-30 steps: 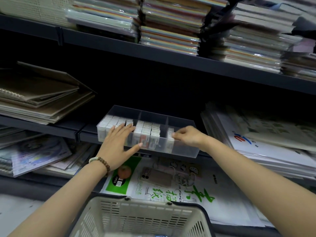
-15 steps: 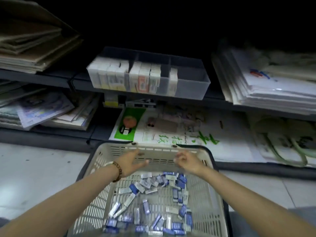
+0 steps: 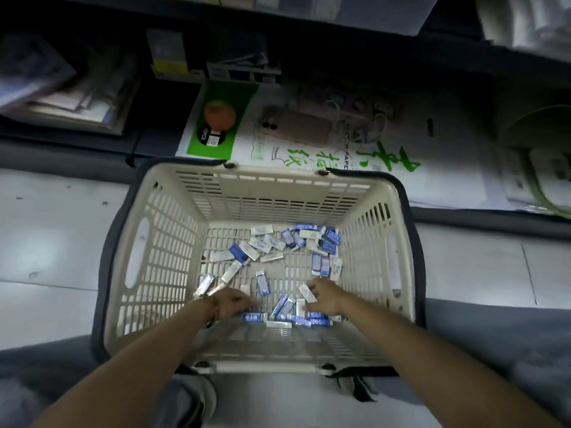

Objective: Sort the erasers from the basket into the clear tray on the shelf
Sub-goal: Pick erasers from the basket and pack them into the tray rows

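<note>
A cream plastic basket (image 3: 154, 242) stands on the floor below me, with several blue-and-white wrapped erasers (image 3: 321, 242) scattered over its bottom. Both my hands are down inside it near the close wall. My left hand (image 3: 230, 305), a bead bracelet on its wrist, has its fingers curled over erasers; whether it grips one is hidden. My right hand (image 3: 327, 296) pinches a white eraser (image 3: 307, 293) between thumb and fingers. Only the underside of the clear tray (image 3: 386, 13) shows, at the top edge on the shelf.
Behind the basket, a low shelf holds a sketch-paper pad (image 3: 370, 168) with a green label and a pink phone (image 3: 296, 126) lying on it. Paper stacks (image 3: 77, 97) sit on the left. Price tags (image 3: 244, 71) hang on the shelf edge. Pale floor tiles flank the basket.
Both hands left the tray on the shelf and dropped into the basket, reaching its bottom. My view has tilted down, so the tray has slid to the top edge.
</note>
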`<state>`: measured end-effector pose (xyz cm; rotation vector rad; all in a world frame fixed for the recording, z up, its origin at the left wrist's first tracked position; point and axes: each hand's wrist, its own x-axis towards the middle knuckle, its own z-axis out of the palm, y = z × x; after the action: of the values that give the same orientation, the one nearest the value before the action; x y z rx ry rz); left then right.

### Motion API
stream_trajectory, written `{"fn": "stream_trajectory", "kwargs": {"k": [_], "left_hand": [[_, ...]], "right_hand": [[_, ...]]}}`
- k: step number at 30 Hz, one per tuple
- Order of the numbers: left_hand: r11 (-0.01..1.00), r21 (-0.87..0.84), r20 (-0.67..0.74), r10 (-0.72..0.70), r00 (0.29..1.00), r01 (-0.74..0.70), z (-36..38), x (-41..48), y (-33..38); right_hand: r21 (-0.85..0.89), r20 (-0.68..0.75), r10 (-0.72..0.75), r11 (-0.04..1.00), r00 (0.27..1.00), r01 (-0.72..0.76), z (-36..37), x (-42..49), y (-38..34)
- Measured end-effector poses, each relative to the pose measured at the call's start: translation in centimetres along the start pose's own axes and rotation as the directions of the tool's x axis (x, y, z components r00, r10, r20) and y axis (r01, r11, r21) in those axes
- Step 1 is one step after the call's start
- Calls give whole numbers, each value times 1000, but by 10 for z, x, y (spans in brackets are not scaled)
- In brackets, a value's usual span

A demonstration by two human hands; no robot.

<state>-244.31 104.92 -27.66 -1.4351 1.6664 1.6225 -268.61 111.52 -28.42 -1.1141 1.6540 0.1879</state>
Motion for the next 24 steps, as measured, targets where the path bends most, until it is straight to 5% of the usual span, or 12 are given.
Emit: {"fn": "stream_trajectory", "kwargs": {"k": [5,11,17,24], "left_hand": [[1000,1,152,-31,988,32,19,12,7],[979,202,279,-19,960,-39,40,21,27],[946,315,295,-22,955,-76,40,22,35],[952,276,355,27,934,-132,48,18,39]], "right_hand": [[68,-106,-25,997,994,32,17,13,5],[187,-47,-7,982,999,16,26,18,6],[302,-141,17,953,990,26,30,21,7],[304,-23,-30,952,999,36,30,21,-1]]}}
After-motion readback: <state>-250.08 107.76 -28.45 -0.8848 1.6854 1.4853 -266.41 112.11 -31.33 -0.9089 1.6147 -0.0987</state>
